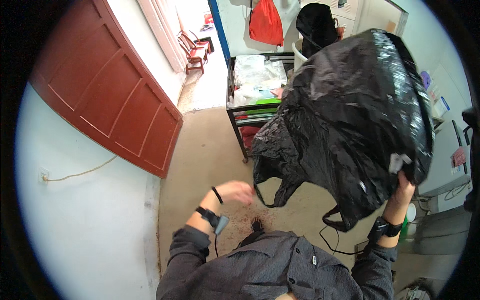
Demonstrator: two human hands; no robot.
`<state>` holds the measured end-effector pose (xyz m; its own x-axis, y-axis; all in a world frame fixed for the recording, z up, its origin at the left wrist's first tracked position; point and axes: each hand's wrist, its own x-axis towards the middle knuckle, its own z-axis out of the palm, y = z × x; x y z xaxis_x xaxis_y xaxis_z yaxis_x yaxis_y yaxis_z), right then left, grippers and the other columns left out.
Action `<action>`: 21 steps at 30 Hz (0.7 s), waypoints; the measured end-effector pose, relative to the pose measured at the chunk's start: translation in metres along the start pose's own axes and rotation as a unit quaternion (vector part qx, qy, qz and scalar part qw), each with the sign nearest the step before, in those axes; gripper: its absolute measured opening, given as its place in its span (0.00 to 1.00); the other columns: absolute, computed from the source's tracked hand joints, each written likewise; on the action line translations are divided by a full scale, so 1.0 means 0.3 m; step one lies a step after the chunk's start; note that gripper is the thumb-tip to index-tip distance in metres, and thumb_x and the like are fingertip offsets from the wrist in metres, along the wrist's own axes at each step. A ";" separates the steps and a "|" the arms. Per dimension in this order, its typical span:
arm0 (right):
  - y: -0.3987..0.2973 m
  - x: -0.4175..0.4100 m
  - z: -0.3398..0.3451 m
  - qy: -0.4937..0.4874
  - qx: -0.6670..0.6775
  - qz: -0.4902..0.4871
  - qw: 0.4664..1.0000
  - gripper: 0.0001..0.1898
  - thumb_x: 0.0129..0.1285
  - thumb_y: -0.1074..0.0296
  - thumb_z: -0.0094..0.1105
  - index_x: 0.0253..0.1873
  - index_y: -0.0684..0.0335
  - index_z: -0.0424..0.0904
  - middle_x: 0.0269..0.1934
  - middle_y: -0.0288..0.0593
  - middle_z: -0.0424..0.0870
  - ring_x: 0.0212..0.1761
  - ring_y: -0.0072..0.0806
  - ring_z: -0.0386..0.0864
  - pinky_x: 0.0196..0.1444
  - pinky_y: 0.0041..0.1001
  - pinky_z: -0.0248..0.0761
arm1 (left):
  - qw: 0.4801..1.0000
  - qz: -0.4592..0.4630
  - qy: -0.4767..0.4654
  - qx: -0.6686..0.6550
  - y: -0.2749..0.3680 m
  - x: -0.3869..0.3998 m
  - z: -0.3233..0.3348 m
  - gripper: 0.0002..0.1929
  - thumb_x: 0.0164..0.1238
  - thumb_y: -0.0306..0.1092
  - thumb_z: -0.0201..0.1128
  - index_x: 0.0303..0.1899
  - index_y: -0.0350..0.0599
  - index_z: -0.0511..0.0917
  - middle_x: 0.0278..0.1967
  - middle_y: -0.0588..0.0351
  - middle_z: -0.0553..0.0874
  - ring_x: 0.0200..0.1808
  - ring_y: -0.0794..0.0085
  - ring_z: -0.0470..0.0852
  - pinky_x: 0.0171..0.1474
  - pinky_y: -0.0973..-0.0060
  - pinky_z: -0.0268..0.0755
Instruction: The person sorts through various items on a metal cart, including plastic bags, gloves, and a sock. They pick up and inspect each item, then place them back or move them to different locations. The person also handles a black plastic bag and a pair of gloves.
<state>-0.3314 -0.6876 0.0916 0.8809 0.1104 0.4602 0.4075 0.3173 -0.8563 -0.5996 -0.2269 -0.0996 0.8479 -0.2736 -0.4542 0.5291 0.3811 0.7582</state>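
Observation:
A large black plastic bag [337, 112] with loop handles hangs spread out in front of me on the right. My right hand [405, 185] is at its lower right edge, with the fingers partly hidden by the plastic; whether they grip it cannot be told. My left hand [238, 192], slightly blurred, is beside the bag's left handle [264, 197], with nothing visible in it. Whether the fingertips touch that handle is unclear. A small whitish piece [396, 163] shows on the bag near my right hand.
Beyond the bag stands a black metal cart [234, 108] with clear plastic bags [251, 71] on top. A red-brown door [123, 97] is at the left, near an open doorway with a wooden chair [197, 52]. A red drawstring bag [266, 22] hangs on the wall. A cable [333, 249] loops below the bag.

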 end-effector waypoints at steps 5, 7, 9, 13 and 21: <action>-0.048 -0.097 -0.220 0.046 -0.039 -0.020 0.998 0.20 0.59 0.80 0.54 0.58 0.68 0.74 0.54 0.47 0.78 0.54 0.38 0.76 0.60 0.34 0.66 | 0.922 0.279 0.269 0.008 0.272 0.189 -0.196 0.30 0.75 0.51 0.48 0.73 0.51 0.54 0.69 0.55 0.64 0.70 0.67 0.62 0.66 0.62 0.57; -0.052 -0.166 -0.268 0.042 -0.071 0.007 0.997 0.20 0.58 0.80 0.54 0.58 0.68 0.74 0.54 0.48 0.78 0.54 0.38 0.76 0.59 0.34 0.67 | 0.922 0.318 0.219 0.027 0.351 0.357 -0.079 0.34 0.74 0.57 0.46 0.73 0.52 0.51 0.71 0.52 0.60 0.71 0.64 0.59 0.69 0.60 0.54; -0.033 -0.228 -0.260 -0.005 -0.117 0.060 0.991 0.21 0.57 0.79 0.55 0.57 0.67 0.75 0.55 0.49 0.78 0.54 0.39 0.76 0.59 0.34 0.67 | 0.974 0.177 0.139 -0.019 0.389 0.502 0.106 0.37 0.72 0.64 0.45 0.73 0.54 0.50 0.70 0.49 0.63 0.70 0.61 0.62 0.68 0.59 0.57; 0.075 -0.264 -0.095 -0.245 -0.195 0.154 0.937 0.21 0.56 0.79 0.56 0.57 0.66 0.75 0.55 0.52 0.78 0.55 0.41 0.76 0.57 0.34 0.68 | 0.950 0.170 -0.096 -0.244 0.283 0.566 0.433 0.32 0.70 0.61 0.50 0.65 0.47 0.68 0.62 0.51 0.74 0.62 0.64 0.72 0.65 0.66 0.63; 0.256 -0.413 0.203 -0.439 -0.148 0.341 0.818 0.30 0.61 0.69 0.62 0.67 0.68 0.65 0.69 0.52 0.65 0.70 0.36 0.62 0.70 0.31 0.54 | 0.939 0.312 -0.123 0.076 0.221 0.556 0.570 0.24 0.72 0.46 0.56 0.63 0.45 0.70 0.59 0.51 0.77 0.61 0.67 0.73 0.63 0.64 0.65</action>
<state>-0.4239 -0.6195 -0.0168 0.4680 0.8419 -0.2686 0.0488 -0.3281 -0.9434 -0.4290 -0.3982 -0.0451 0.9478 -0.2411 0.2086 -0.0954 0.4100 0.9071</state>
